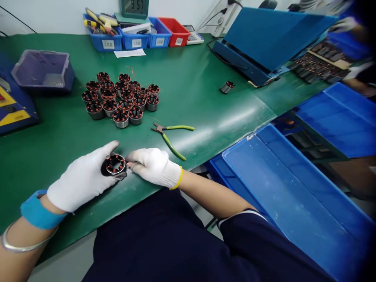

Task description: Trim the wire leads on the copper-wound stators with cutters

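Observation:
My left hand [84,179], in a white glove, is closed around a round motor stator [115,164] with copper windings, held just above the green mat [205,113] near its front edge. My right hand [154,166], also gloved, is closed with its fingertips pinched against the stator's right side; what they pinch is too small to make out. Green-handled cutting pliers [172,137] lie on the mat just beyond my right hand.
A cluster of several stators [120,98] stands mid-table; a lone one [227,87] lies farther right. A grey bin [44,70] and a yellow-blue device [11,109] sit at left. Small blue and red bins [138,35] line the back. Large blue trays [293,196] stand at right.

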{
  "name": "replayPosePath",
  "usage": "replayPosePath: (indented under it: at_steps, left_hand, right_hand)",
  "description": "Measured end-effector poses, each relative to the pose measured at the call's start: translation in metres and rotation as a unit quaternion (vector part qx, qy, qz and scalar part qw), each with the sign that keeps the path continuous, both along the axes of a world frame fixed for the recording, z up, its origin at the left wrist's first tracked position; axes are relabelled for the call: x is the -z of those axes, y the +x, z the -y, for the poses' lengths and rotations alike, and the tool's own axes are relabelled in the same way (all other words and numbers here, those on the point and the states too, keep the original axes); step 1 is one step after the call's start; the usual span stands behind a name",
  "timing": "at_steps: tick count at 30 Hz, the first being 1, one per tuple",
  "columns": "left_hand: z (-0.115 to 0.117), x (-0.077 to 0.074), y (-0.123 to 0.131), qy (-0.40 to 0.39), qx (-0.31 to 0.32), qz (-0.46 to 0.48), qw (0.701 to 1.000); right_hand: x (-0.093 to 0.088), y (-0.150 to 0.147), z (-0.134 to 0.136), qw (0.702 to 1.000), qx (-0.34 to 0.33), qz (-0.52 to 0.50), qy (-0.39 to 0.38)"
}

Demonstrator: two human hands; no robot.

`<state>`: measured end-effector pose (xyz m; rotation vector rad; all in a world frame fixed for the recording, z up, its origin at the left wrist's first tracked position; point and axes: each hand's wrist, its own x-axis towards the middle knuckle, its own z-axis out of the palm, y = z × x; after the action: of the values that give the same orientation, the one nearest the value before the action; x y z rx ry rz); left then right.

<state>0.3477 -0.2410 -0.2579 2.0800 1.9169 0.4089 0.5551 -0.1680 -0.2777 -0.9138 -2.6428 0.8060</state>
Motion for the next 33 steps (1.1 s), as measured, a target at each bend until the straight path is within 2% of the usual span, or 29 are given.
replayPosePath:
  at_steps: [2,5,9,12,19,27,33]
  left_hand:
    - [0.005,-0.001,0.003,0.065,0.012,-0.028,0.997]
    - [0.010,0.000,0.005,0.111,0.041,0.025,0.993]
    - [0.012,0.001,0.003,0.087,0.056,0.091,0.990]
    - [0.012,-0.001,0.004,0.082,0.048,0.092,0.991]
    - [0.006,0.000,0.015,0.096,0.081,0.078,0.989]
    - [0.001,0.014,0.016,0.177,0.172,0.030,0.968]
    - [0.000,0.019,0.020,0.200,0.179,0.035,0.963]
  right_hand:
    - [-0.002,0.002,0.000,1.000,0.000,0.000,0.013]
    - [-0.011,0.003,0.004,1.000,-0.010,0.018,0.000]
    - [-0.016,0.001,0.006,0.996,-0.028,0.072,0.041]
    - [-0.013,0.000,0.003,0.991,-0.048,0.088,0.084]
    - [-0.015,0.012,-0.005,0.985,-0.103,0.091,0.108]
    - [-0.032,0.034,0.011,0.954,-0.078,0.205,0.202]
    - [-0.043,0.038,0.008,0.956,-0.062,0.189,0.218]
